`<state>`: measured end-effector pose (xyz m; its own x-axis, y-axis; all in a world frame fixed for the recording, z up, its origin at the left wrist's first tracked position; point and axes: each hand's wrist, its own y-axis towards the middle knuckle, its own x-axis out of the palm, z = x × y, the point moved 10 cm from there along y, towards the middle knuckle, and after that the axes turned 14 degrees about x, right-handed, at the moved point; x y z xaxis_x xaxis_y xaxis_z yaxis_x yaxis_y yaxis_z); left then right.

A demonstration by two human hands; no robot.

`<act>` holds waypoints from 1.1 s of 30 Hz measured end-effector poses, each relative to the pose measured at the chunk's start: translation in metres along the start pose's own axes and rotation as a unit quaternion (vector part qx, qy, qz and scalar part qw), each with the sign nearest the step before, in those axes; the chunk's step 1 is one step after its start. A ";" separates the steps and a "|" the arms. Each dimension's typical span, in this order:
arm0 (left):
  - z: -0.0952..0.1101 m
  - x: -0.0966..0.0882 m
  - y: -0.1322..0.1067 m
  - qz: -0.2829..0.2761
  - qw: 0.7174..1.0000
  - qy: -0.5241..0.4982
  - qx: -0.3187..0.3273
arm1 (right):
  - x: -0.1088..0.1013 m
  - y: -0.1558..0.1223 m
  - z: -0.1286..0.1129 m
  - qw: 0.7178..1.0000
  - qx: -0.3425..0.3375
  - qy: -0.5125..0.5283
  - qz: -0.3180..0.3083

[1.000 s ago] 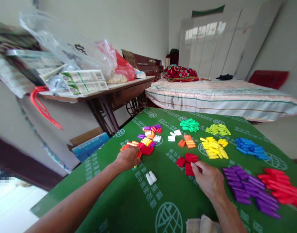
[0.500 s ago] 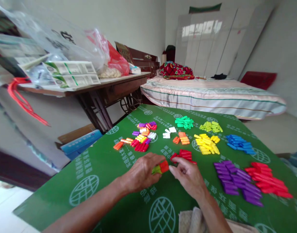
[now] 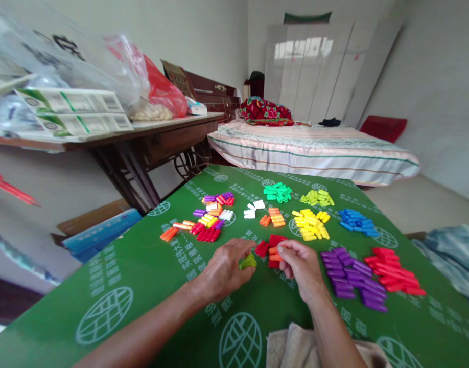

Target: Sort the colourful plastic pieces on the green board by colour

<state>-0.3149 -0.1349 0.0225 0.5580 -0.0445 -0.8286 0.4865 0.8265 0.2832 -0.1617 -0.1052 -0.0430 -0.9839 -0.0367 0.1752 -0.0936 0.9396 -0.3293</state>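
Observation:
My left hand [image 3: 227,270] is curled around lime-green pen caps [image 3: 248,261] above the table's middle; its fingers partly hide them. Between the thumb and fingers of my right hand [image 3: 301,267] are orange pen caps [image 3: 275,254], pinched just over a small group of dark red caps [image 3: 277,239]. Beyond the hands lie an orange group [image 3: 276,217], white caps [image 3: 250,212] and a yellow pile [image 3: 310,225]. Purple caps [image 3: 351,276] and bright red caps [image 3: 397,271] are heaped to the right of my right hand.
A mixed-colour cluster [image 3: 207,221] sits at the left of the green table [image 3: 150,286]. Green caps [image 3: 277,192], lime caps [image 3: 318,198] and blue caps [image 3: 357,222] lie farther back. A beige cloth [image 3: 296,345] rests at the near edge. A bed [image 3: 311,151] stands behind.
The orange caps have passed from my left hand to my right, leaving lime-green ones in the left. The camera view has turned slightly right.

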 end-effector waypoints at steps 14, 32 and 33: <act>-0.033 0.014 0.025 -0.028 0.996 0.036 -0.076 | -0.037 0.005 -0.002 0.988 -0.008 0.090 0.123; -0.043 0.035 0.224 0.012 0.997 -0.042 -0.063 | -0.035 0.013 0.002 0.984 -0.017 0.121 0.132; -0.045 0.042 0.241 0.007 0.997 -0.039 -0.064 | -0.035 0.013 0.001 0.983 -0.017 0.126 0.131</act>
<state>-0.2044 0.0873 0.0347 0.6174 -0.0721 -0.7833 0.3913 0.8920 0.2263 -0.1291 -0.0921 -0.0547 -0.9042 0.2895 0.3140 0.1674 0.9166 -0.3630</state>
